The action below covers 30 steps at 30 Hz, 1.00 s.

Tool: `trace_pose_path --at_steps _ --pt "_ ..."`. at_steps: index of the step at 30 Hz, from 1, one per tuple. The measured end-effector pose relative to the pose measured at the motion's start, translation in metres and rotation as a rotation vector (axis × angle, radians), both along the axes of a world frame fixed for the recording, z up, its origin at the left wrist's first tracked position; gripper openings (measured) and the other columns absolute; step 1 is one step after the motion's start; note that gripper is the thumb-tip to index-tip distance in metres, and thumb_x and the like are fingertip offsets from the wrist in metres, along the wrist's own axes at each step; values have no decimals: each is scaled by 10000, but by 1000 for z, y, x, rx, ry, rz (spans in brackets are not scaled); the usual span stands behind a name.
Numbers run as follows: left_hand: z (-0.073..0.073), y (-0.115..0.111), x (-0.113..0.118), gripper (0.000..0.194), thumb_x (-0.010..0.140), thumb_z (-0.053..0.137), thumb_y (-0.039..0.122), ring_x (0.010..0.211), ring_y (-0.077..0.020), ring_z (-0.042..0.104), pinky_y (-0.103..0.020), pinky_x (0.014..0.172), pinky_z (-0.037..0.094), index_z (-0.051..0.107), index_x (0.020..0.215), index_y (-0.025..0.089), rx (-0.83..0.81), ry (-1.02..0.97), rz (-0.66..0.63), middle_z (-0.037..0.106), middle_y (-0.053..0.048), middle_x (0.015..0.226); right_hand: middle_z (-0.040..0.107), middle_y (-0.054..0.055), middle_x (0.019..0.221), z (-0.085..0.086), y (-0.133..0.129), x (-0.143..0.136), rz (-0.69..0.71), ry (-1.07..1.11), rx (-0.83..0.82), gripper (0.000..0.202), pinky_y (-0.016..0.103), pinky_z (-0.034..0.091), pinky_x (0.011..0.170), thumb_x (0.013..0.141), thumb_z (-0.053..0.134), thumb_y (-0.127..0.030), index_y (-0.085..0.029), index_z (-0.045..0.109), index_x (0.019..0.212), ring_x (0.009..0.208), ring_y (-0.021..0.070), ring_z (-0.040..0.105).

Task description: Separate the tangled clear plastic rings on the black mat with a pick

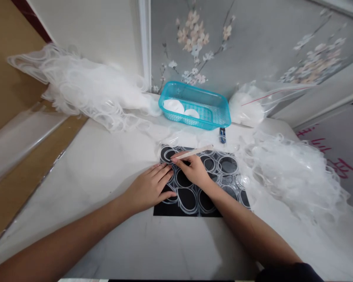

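Pale stick (204, 149) pinched in R hand (195, 170); L hand (148, 186) flat beside grip, holding nothing, on ring-covered black sheet (164, 210). White pcs (173, 105) already in blue basket (206, 124) beyond grip; amt left unclear.

The blue-green basket (206, 124) looks like glossy plastic, the bag (282, 94) like clear, shiny film. The black sheet (168, 210) appears matt, the heaped loops (297, 168) thin, translucent plastic, the tabletop (79, 172) smooth.

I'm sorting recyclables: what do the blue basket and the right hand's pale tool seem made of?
Blue basket: likely plastic, translucent and glossy, judging by its tinted, perforated walls. Pale tool: perhaps plastic or wood; looks smooth, matte, no clear grain.
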<state>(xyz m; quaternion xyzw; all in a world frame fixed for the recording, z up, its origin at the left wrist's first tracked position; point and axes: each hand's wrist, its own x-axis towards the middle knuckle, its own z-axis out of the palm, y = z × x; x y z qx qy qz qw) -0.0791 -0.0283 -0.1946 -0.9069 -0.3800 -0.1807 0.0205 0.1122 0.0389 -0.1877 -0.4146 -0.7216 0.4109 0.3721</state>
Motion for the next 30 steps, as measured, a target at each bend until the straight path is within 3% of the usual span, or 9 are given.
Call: trace_pose_path --at_steps 6,11,14,16,18,21,23,26,30 --pt "-1 0 1 670 936 387 630 1221 -335 570 -489 1022 475 602 1225 64 -30 -10 3 619 -201 1288 759 58 957 -6 -7 1 11 -77 158 154 404 539 887 913 577 -253 -221 727 924 971 219 689" --pt "1 1 0 814 807 497 749 1232 -371 546 -540 1045 440 608 1236 67 -112 -51 -17 609 -224 1286 744 69 1071 -5 -1 5 184 -329 448 210 502 461 965 898 565 -173 -248 707 1033 1152 295 606" --pt "2 2 -2 853 780 498 779 1250 -361 534 -530 1060 426 605 1254 77 -153 -44 -29 600 -206 1313 743 91 1003 18 31 21 -32 -277 441 159 468 448 973 915 561 -215 -220 714 953 1072 274 632" --pt "3 2 -3 853 784 468 793 1269 -340 521 -511 1075 413 596 1274 107 -166 -31 -20 593 -176 1336 727 115 1016 35 50 37 -281 -160 434 307 455 400 1030 991 407 -270 -199 701 933 1094 242 613" --pt "5 2 -2 814 803 441 788 1266 -319 525 -504 1091 390 603 1266 139 -150 -32 5 606 -148 1327 713 129 1052 44 53 50 -428 -64 447 378 448 374 1060 1011 332 -303 -186 684 937 1123 223 598" --pt "12 1 3 673 872 450 703 1168 -292 590 -489 1056 421 645 1177 136 -60 -69 32 655 -140 1242 738 82 911 34 26 58 -352 -52 423 227 384 512 905 927 547 -345 -196 687 830 941 214 678" --pt "17 1 9 621 891 475 657 1125 -291 608 -478 1013 457 646 1152 120 13 -86 15 657 -155 1221 749 56 880 18 1 55 -228 -80 285 180 367 551 826 895 605 -332 -208 703 809 875 213 701" --pt "22 2 21 714 862 463 707 1167 -326 587 -493 1005 461 606 1218 105 51 -41 -46 632 -183 1259 754 63 925 -1 -23 50 -186 -48 96 166 378 551 834 898 608 -320 -209 720 845 900 219 704" --pt "15 7 35 809 869 386 735 1199 -345 579 -473 1039 439 577 1250 47 47 42 -129 625 -223 1267 753 75 933 -3 -25 49 -180 -33 72 161 394 539 859 890 617 -312 -201 729 857 913 225 694"
